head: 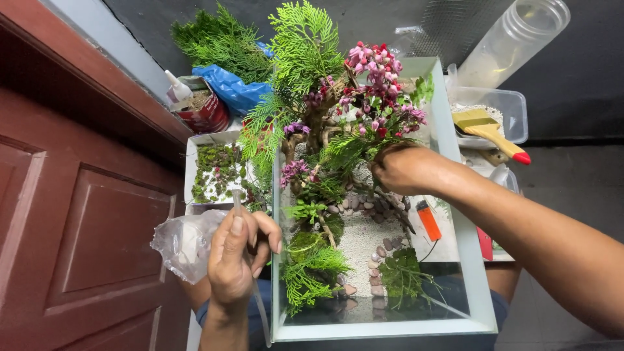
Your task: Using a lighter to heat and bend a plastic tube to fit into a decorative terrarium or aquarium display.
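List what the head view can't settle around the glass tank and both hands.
- Right hand fingertips: buried in foliage and pink flowers; grip unclear.
- Left hand: holds a thin tool, tip too small to identify.
- Clear bag contents: blurred.
- Glass tank back corner: hidden by plants.
- Brush bristles: not visible.

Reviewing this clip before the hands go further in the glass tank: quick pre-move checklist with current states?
1. Left hand grips its thin tool: ok, fingers closed round the tweezers, outside the glass tank.
2. Right hand placement: ok, inside the tank among the pink-flowered branches.
3. What the right hand holds: cannot tell, fingers hidden by foliage.
4. Orange lighter clear of the hands: ok, it lies apart from both, near the tank's right wall.
5. Pebble row on the white sand: ok, looks undisturbed.
6. Moss tray within reach: ok, just beyond the left hand.
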